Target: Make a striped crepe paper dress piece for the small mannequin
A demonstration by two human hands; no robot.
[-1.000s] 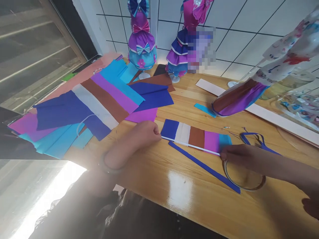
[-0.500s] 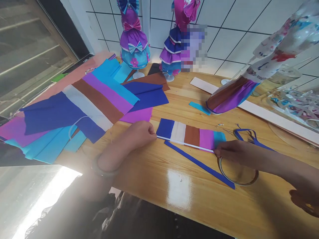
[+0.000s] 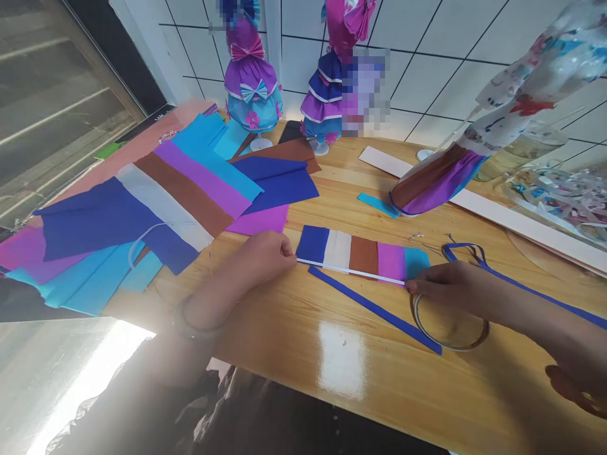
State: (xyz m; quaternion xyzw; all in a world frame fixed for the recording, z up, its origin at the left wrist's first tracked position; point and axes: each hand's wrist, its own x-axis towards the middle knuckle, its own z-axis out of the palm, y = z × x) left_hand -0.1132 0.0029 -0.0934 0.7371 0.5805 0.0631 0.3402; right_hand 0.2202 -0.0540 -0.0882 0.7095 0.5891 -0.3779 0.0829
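Note:
A short striped piece of cloth or paper (image 3: 363, 253) lies on the table in blue, white, brown, purple and turquoise bands. Along its near edge runs a narrow white strip (image 3: 351, 272). My left hand (image 3: 270, 254) is closed, pinching the strip's left end beside the blue band. At the turquoise end, my right hand (image 3: 448, 287) pinches the strip's other end, its fingers partly over the piece. Just below lies a long narrow blue strip (image 3: 374, 311). A thin ring, perhaps a tape roll (image 3: 455, 347), rests partly under my right hand.
Larger striped sheets (image 3: 190, 196) and coloured sheets pile up at left. Two dolls in ruffled dresses (image 3: 253, 95) stand by the tiled wall. A long white board (image 3: 521, 224), a striped skirt (image 3: 427, 183) under clear plastic and a container of scraps (image 3: 559, 196) are at right. A blue band (image 3: 535, 294) passes behind my right arm.
Both hands keep their pinch at the strip's ends. My right forearm has shifted slightly downward, showing more of the blue band behind it. The whole view has moved a little.

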